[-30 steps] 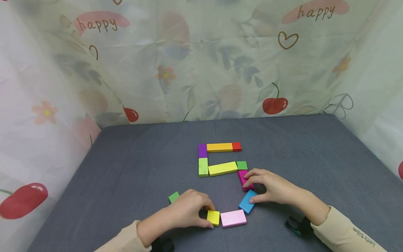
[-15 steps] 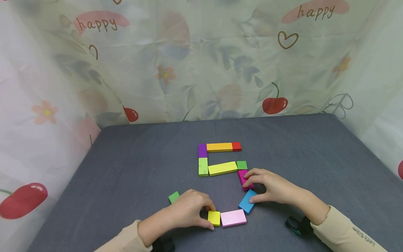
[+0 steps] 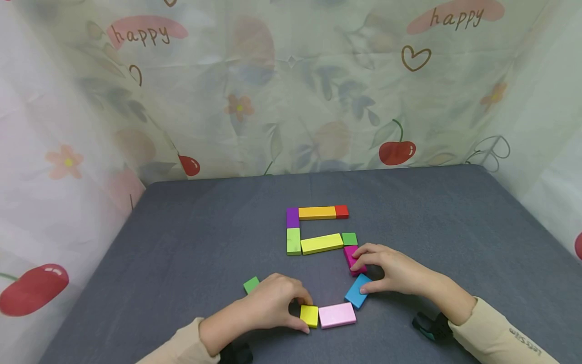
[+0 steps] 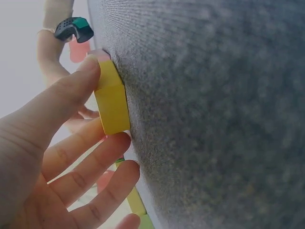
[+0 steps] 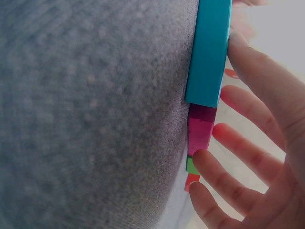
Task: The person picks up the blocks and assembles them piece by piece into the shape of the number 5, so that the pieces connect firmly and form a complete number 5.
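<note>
Between thumb and forefinger, my left hand (image 3: 275, 303) pinches a small yellow block (image 3: 309, 316) on the table; the left wrist view shows the thumb on the same yellow block (image 4: 113, 107). Its right side meets a pink block (image 3: 337, 315). My right hand (image 3: 397, 270) rests with its thumb on a blue block (image 3: 357, 291) and its fingertips on a magenta block (image 3: 351, 257). In the right wrist view its fingers are spread loosely beside the blue block (image 5: 208, 57) and magenta block (image 5: 200, 131). A green block (image 3: 251, 284) is partly hidden behind the left hand.
Farther back, purple (image 3: 293, 218), orange (image 3: 317, 213), red (image 3: 341, 212), lime (image 3: 293, 241), long yellow (image 3: 322, 243) and green (image 3: 349, 238) blocks continue the line of blocks. A dark grey cloth covers the table (image 3: 204, 227); a printed curtain (image 3: 291, 91) hangs behind.
The left hand has shifted the yellow block very slightly to the right, closer against the pink block. The right hand has stayed in place.
</note>
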The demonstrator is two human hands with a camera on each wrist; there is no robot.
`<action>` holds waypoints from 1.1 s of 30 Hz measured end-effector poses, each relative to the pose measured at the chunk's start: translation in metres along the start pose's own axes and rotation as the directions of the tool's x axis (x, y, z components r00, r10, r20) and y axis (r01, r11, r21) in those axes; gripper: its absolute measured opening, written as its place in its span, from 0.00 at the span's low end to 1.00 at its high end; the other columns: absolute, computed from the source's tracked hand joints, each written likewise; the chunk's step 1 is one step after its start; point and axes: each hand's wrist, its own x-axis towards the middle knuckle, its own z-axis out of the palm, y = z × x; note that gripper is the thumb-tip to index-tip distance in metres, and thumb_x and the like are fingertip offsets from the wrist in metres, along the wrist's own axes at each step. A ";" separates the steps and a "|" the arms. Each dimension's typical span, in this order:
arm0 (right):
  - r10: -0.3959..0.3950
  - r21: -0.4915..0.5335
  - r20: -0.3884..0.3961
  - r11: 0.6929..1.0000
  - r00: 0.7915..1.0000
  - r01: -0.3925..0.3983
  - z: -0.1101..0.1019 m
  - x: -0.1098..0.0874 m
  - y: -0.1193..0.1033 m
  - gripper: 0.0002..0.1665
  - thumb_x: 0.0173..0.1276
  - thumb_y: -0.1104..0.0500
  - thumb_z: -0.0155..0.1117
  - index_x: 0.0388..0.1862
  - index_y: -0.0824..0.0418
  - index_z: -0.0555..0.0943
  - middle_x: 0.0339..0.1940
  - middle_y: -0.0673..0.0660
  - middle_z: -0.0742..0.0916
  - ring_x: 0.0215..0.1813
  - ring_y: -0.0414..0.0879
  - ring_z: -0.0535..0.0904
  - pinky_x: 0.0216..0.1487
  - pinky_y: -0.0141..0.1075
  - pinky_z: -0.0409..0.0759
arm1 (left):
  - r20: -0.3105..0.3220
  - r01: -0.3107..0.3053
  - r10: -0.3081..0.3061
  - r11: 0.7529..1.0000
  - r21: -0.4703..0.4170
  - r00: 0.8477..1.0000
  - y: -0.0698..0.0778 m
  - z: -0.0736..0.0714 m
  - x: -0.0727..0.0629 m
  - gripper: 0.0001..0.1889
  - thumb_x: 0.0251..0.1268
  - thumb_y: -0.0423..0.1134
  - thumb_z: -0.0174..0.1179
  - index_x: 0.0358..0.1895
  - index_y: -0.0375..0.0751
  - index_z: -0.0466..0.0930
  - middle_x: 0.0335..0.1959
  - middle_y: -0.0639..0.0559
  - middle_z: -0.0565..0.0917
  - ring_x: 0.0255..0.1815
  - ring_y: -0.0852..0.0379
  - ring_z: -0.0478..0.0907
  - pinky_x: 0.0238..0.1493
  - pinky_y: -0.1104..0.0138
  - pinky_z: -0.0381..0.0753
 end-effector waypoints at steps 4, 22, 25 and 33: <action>-0.002 0.000 -0.002 1.000 1.000 0.002 0.000 0.000 0.000 0.21 0.53 0.42 0.70 0.45 0.45 0.82 0.54 0.49 0.79 0.57 0.47 0.74 0.57 0.49 0.77 | -0.021 -0.027 0.027 0.999 -0.017 0.999 -0.001 -0.002 -0.001 0.20 0.46 0.56 0.70 0.42 0.53 0.85 0.35 0.65 0.84 0.34 0.72 0.75 0.41 0.76 0.73; -0.002 -0.002 -0.003 1.000 1.000 0.002 0.000 0.000 0.000 0.21 0.53 0.42 0.70 0.45 0.45 0.81 0.54 0.49 0.79 0.56 0.46 0.74 0.57 0.49 0.77 | 0.005 -0.007 0.007 0.995 -0.102 1.000 -0.034 -0.026 -0.016 0.22 0.48 0.49 0.71 0.48 0.49 0.83 0.44 0.58 0.83 0.47 0.63 0.78 0.52 0.68 0.77; -0.004 -0.001 -0.006 1.000 1.000 0.004 0.001 0.000 0.000 0.21 0.53 0.42 0.70 0.45 0.45 0.82 0.53 0.49 0.79 0.55 0.46 0.74 0.57 0.48 0.77 | 0.003 0.018 -0.018 0.992 -0.124 1.000 -0.045 -0.031 -0.020 0.21 0.48 0.48 0.71 0.48 0.48 0.83 0.45 0.57 0.83 0.47 0.62 0.78 0.53 0.66 0.77; -0.007 -0.001 -0.007 1.000 1.000 0.007 0.000 0.000 0.000 0.21 0.53 0.42 0.70 0.45 0.45 0.81 0.54 0.49 0.79 0.55 0.46 0.74 0.56 0.48 0.78 | 0.006 0.063 -0.063 0.977 -0.202 0.998 -0.069 -0.041 -0.034 0.23 0.48 0.46 0.71 0.50 0.47 0.81 0.47 0.55 0.83 0.51 0.57 0.78 0.56 0.60 0.77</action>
